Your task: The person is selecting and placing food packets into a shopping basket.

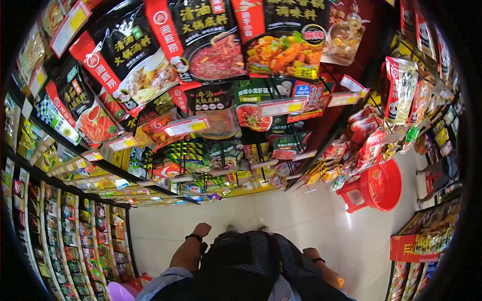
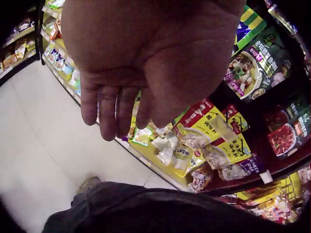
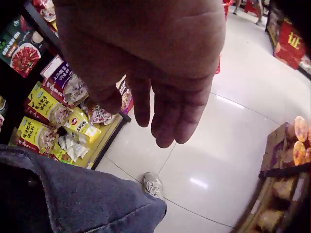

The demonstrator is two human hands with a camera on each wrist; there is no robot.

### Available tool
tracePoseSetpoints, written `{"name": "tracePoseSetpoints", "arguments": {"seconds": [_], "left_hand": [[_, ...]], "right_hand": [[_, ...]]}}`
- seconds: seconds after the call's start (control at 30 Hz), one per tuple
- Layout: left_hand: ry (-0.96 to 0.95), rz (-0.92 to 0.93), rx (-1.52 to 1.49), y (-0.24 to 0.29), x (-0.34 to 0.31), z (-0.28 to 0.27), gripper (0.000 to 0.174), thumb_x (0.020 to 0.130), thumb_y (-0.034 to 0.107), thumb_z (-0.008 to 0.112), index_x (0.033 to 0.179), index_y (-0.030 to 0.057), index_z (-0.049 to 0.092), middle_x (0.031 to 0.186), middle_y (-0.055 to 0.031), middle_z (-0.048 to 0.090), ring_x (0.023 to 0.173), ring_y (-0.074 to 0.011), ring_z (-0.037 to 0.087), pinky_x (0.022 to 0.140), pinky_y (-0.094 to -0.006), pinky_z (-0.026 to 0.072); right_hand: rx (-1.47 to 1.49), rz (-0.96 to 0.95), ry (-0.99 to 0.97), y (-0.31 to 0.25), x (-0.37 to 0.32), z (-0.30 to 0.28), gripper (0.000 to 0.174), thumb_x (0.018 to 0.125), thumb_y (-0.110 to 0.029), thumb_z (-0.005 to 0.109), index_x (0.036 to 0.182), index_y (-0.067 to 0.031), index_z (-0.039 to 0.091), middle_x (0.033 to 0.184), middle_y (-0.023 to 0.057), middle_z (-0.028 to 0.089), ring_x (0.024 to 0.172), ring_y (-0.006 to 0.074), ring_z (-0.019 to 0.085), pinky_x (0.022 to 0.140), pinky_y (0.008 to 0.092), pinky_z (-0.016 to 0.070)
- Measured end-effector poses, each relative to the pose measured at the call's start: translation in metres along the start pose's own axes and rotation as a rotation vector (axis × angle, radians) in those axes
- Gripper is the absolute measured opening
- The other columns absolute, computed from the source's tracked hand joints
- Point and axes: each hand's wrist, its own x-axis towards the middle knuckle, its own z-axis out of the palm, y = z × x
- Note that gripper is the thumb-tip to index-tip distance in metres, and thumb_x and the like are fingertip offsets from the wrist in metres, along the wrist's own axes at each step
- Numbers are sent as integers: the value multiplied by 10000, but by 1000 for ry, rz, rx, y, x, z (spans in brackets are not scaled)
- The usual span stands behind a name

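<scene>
My left hand (image 1: 202, 230) hangs low at my side, before the shelf of seasoning packets. In the left wrist view its palm and loosely bent fingers (image 2: 108, 114) show, holding nothing. Yellow seasoning packets (image 2: 228, 150) on the bottom shelf lie nearest behind it. On the other side, my right hand (image 1: 311, 252) also hangs down. Its relaxed fingers (image 3: 182, 116) point at the floor in the right wrist view, with nothing in them. Black hotpot seasoning bags (image 1: 201, 45) hang in a row in front of me, above price tags (image 1: 187, 126).
A red plastic stool (image 1: 351, 193) and a round red tub (image 1: 384, 185) stand on the tiled floor (image 1: 301, 215) to the right. Racks of small packets (image 1: 73, 236) line the left. A red-fronted display (image 1: 414, 248) is at the right. Another person's leg (image 1: 429, 193) shows farther back.
</scene>
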Motion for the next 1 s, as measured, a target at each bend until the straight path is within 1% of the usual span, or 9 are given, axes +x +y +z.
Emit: {"name": "tracePoseSetpoints", "arguments": {"seconds": [0.13, 0.23, 0.37, 0.4, 0.47, 0.57, 0.67, 0.9, 1.0], "left_hand": [[69, 96, 6, 50, -15, -17, 328, 846, 367, 556, 965, 90, 683, 1022, -152, 657, 983, -326, 602, 895, -414, 464], [76, 146, 71, 57, -18, -33, 324, 843, 360, 556, 972, 92, 683, 1012, -144, 662, 989, -319, 602, 892, -412, 465], [258, 328, 196, 12, -14, -41, 243, 845, 271, 548, 925, 81, 677, 941, -144, 672, 939, -323, 624, 834, -423, 496], [272, 319, 187, -6, -18, -45, 243, 845, 271, 548, 925, 81, 677, 941, -144, 672, 939, -323, 624, 834, -423, 496], [273, 517, 683, -26, -35, -57, 160, 834, 158, 528, 847, 70, 660, 871, -145, 667, 897, -321, 640, 759, -441, 524], [270, 199, 201, -62, -60, -53, 135, 811, 97, 511, 798, 64, 641, 826, -150, 655, 860, -321, 645, 707, -441, 539], [268, 297, 136, -141, -54, -31, 153, 817, 123, 506, 818, 64, 648, 828, -151, 655, 848, -327, 641, 720, -442, 536], [116, -69, 120, -152, -139, -42, 207, 857, 156, 468, 856, 69, 655, 891, -171, 660, 878, -344, 636, 757, -469, 517], [3, 35, 297, -185, -136, -37, 225, 865, 162, 460, 860, 58, 659, 913, -181, 658, 884, -353, 634, 766, -468, 517]], "right_hand": [[620, 335, 78, -48, -22, -19, 207, 875, -210, 569, 861, -5, 589, 729, 86, 620, 637, 181, 622, 525, 316, 495], [455, 34, 15, -42, 8, -2, 204, 861, -190, 588, 890, 12, 598, 758, 90, 643, 629, 184, 631, 519, 307, 496], [506, 195, 58, -162, 4, -36, 241, 873, -220, 586, 956, 3, 619, 789, 77, 651, 717, 181, 641, 597, 303, 509], [442, 140, 49, -170, 17, -27, 386, 849, -354, 547, 989, -16, 675, 928, 138, 696, 869, 229, 658, 767, 346, 494], [399, 101, 31, -201, 25, -27, 392, 851, -358, 547, 990, -14, 674, 919, 139, 694, 858, 221, 655, 767, 341, 494], [381, 10, 42, -237, 36, -23, 367, 851, -336, 560, 966, -6, 671, 866, 113, 689, 792, 185, 634, 748, 320, 497], [425, -23, -59, -224, 74, -3, 322, 851, -282, 580, 964, 10, 656, 850, 90, 677, 762, 183, 628, 721, 311, 504], [433, 163, -107, -231, 86, 34, 274, 850, -239, 598, 975, 2, 634, 855, 76, 660, 775, 170, 643, 683, 295, 511], [462, 152, -94, -232, 70, 40, 297, 836, -257, 600, 974, 5, 631, 869, 81, 657, 793, 175, 644, 693, 303, 510]]}}
